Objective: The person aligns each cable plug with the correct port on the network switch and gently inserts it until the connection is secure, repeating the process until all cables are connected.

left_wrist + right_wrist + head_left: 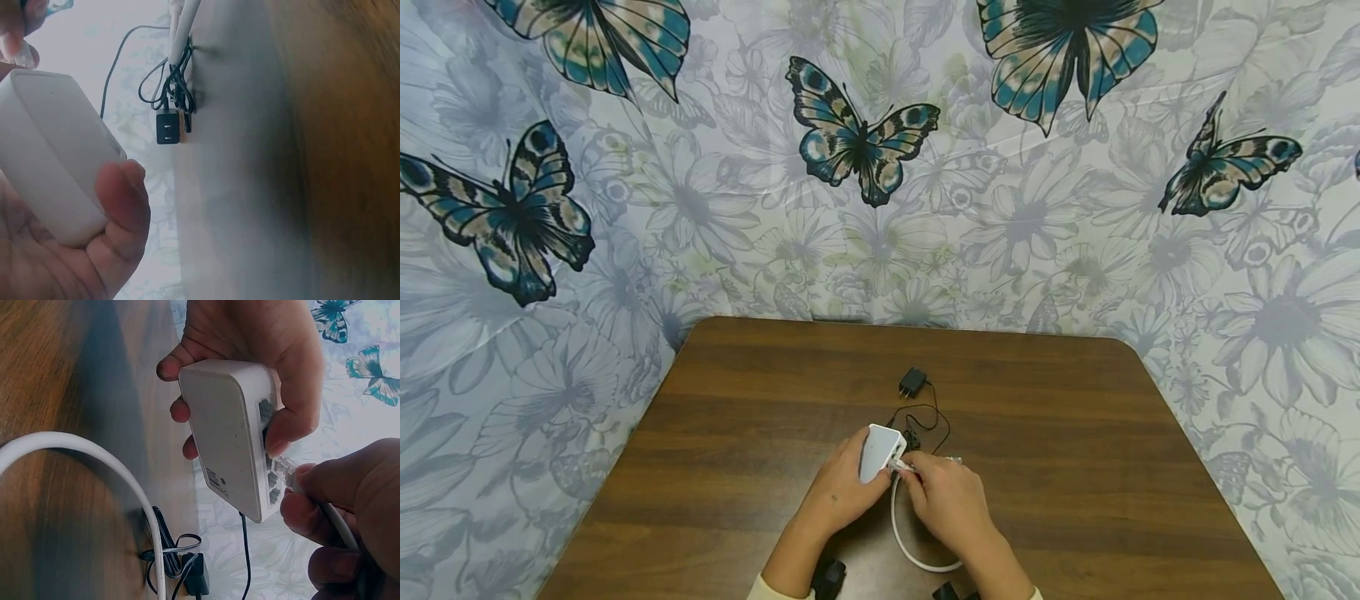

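Observation:
A small white network switch or router box (878, 454), with a row of ports along one edge, is held above the table in the left hand (842, 487). In the right wrist view the left thumb bends over the port side and other fingertips show past the far edge. The right hand (951, 500) pinches the clear plug (284, 470) of a white Ethernet cable (47, 440) between thumb and index finger. That plug is at one of the ports; how deep it sits cannot be told. The cable loops down towards the table under the right hand.
A black power adapter (912, 382) with two prongs lies on the brown wooden table (737, 400), beyond the hands. Its thin black cord (245, 556) runs to the box. Black objects (830, 579) of unclear kind show near the wrists. Butterfly-printed cloth (880, 258) hangs behind.

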Action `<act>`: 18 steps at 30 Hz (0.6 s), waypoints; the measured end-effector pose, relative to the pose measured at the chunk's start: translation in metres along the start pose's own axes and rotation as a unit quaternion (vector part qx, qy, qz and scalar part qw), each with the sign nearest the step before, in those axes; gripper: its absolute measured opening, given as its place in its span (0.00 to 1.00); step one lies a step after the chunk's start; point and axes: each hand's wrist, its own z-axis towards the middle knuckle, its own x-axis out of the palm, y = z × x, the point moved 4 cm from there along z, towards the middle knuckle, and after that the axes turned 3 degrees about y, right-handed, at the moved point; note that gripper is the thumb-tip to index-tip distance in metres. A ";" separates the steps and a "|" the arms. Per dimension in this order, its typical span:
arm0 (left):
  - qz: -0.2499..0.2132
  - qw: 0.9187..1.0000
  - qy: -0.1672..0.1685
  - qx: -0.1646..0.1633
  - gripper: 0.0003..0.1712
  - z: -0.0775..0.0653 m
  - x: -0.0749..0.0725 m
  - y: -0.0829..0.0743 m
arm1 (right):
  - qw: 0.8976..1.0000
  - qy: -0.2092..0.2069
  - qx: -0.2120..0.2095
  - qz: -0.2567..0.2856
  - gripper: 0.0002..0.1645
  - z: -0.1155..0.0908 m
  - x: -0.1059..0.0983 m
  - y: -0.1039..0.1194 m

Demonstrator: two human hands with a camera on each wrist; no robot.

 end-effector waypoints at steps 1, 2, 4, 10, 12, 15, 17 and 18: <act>-0.001 1.000 0.001 -0.001 0.44 0.000 0.000 0.000 | 1.000 0.001 -0.001 0.000 0.07 0.000 0.000 0.000; -0.002 1.000 0.002 0.000 0.45 0.000 0.000 0.000 | 1.000 0.002 -0.001 0.001 0.07 -0.001 0.000 0.000; -0.002 1.000 0.003 0.003 0.45 0.001 0.001 0.000 | 1.000 0.003 -0.002 0.004 0.07 -0.001 0.001 -0.001; -0.002 1.000 0.005 0.004 0.45 0.002 0.001 -0.001 | 1.000 0.006 -0.002 0.011 0.07 0.000 0.001 -0.001; -0.004 1.000 0.007 0.000 0.45 0.003 0.001 -0.001 | 1.000 0.010 0.001 0.014 0.07 0.000 0.001 -0.001; -0.009 1.000 0.010 -0.006 0.45 0.003 0.001 0.000 | 1.000 0.014 0.008 0.016 0.07 0.001 0.001 -0.001; -0.013 1.000 0.012 -0.009 0.45 0.002 0.000 0.000 | 1.000 0.016 0.012 0.014 0.06 0.001 0.002 -0.001; -0.013 1.000 0.012 -0.010 0.45 0.002 0.000 0.000 | 1.000 0.016 0.013 0.012 0.06 0.001 0.002 -0.002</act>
